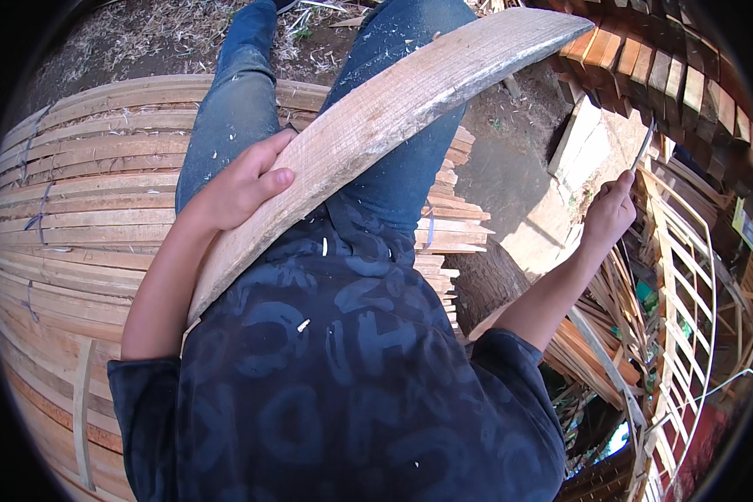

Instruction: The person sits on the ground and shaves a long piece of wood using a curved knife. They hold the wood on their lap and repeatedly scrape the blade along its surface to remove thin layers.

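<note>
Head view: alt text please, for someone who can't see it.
A person's left hand grips a long wooden board slanting across their thighs, while their right hand holds a slim, blade-like tool out to the side. Bundled wooden slats lie at left, and more stacked wood shows at upper right.

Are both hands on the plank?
No, only the left hand grips the plank; the right hand holds a thin tool out to the side.

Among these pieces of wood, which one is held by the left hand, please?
The wide plank slanting across the jeans is in the left hand. Its breadth sets it apart: the strips lying at left are much narrower.
</note>
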The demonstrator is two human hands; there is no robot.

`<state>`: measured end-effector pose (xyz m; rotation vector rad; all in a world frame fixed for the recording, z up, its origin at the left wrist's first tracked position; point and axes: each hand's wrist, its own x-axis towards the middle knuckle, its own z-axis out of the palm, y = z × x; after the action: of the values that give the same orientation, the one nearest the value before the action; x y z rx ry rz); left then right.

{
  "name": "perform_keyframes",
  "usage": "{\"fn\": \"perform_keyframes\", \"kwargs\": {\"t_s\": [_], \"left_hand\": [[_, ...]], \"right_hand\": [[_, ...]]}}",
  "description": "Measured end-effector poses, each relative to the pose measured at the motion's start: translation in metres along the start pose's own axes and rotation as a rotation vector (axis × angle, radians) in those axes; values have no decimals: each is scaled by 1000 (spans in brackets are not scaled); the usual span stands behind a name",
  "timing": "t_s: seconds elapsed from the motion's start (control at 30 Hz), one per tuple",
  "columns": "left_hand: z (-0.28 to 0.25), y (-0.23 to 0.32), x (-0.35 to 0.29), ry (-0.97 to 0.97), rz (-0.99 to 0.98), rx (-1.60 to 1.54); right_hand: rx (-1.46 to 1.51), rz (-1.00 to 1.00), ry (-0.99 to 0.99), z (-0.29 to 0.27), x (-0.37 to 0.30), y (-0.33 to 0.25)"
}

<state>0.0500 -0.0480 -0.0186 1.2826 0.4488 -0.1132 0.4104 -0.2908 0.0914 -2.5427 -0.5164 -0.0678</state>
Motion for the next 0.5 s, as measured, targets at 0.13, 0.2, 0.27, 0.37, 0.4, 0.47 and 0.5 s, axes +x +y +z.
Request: {"fn": "perform_keyframes", "kwargs": {"t_s": [0.13, 0.2, 0.27, 0.37, 0.4, 0.47, 0.5], "left_hand": [[-8, -16, -1, -93, -13, -80], [-10, -15, -4, -104, -69, -97], [-11, -12, -4, -126, -134, -105], [-11, -16, -7, -121, -202, -152], [-11, -17, -6, -138, -183, -169], [-11, -17, -5, -148, -161, -222], [-11, -17, -5, -151, -152, -250]], "right_hand": [[95, -223, -303, 34, -61, -71], [-25, -435, -428, 62, -87, -103], [-110, -548, -421, 78, -86, -110], [-204, -579, -319, 79, -69, -118], [-232, -572, -309, 76, -61, -117], [-265, -562, -292, 75, -56, -117], [-267, -565, -285, 76, -57, -116]]}}
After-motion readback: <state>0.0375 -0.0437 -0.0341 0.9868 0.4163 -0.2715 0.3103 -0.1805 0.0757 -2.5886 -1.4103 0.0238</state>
